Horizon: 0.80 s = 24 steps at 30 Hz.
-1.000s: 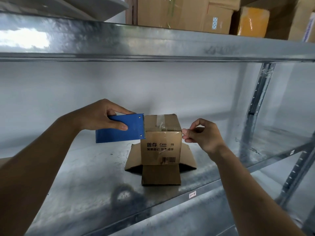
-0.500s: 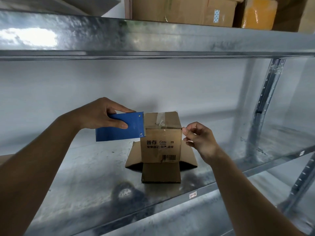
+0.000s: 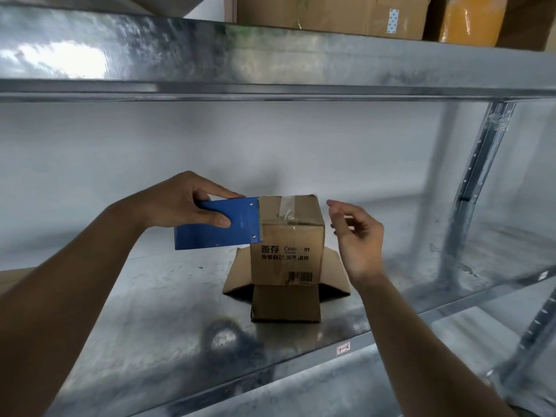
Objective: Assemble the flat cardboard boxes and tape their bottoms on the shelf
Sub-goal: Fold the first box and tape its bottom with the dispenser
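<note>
On the galvanized shelf, at its front middle, a small cardboard box upside down, open flaps splayed on the metal to left, right and front, taped bottom facing up. Across that upper face and down over the front edge, a strip of clear tape, wrinkled where it bends. Just left of the box's upper left corner, the left hand, gripping a blue tape cutter: thumb on the near blue face, fingers curled over the top edge. At the tool's right end, a toothed edge touching or all but touching the box's left edge near the top; actual contact not clear. Right of the box, the right hand, raised level with the upper corner and apart from the cardboard, holding nothing, fingers loosely bent and spread, slightly blurred. Below that hand, the box's right flap lying on the shelf. Above both hands, an upper shelf of the same metal, carrying a large brown carton and, farther right, a yellow-wrapped parcel. Right of the right hand, a slotted steel upright. On the shelf's front lip, below the box, a small white label.
</note>
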Each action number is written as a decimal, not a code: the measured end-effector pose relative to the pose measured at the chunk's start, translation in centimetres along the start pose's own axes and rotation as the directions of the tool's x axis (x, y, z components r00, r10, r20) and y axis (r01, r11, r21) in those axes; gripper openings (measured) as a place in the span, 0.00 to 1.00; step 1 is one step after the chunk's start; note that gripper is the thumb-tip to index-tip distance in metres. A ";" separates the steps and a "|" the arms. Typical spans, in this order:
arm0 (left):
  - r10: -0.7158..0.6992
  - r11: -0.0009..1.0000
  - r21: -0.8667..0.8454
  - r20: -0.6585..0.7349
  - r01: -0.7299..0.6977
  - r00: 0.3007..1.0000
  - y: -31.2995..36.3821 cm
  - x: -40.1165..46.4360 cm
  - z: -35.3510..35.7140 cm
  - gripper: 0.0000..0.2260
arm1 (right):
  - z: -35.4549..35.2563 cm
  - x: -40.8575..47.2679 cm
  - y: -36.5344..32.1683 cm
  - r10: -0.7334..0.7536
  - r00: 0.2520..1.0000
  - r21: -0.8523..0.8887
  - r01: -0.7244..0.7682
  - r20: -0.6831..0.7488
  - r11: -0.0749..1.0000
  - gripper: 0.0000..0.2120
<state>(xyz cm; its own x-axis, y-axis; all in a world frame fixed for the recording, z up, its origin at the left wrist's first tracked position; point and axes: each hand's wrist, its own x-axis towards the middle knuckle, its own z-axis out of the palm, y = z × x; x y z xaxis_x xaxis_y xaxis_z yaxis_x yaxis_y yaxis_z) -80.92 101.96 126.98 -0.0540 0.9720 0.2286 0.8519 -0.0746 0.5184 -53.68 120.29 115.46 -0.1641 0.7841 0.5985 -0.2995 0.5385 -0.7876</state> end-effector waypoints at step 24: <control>-0.077 0.997 -0.021 -0.031 0.076 0.997 -4.0 -2.3 -1.1 0.27 | 0.2 0.2 1.5 -0.245 0.841 -0.454 0.480 0.483 0.751 0.11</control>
<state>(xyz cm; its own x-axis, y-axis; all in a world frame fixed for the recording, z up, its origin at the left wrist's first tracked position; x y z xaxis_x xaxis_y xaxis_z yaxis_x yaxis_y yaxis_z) -84.77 99.80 125.35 -0.1352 0.9676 0.2133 0.8342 -0.0051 0.5515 -54.36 121.15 114.39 -0.5185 0.3783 0.7668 0.1235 0.9205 -0.3707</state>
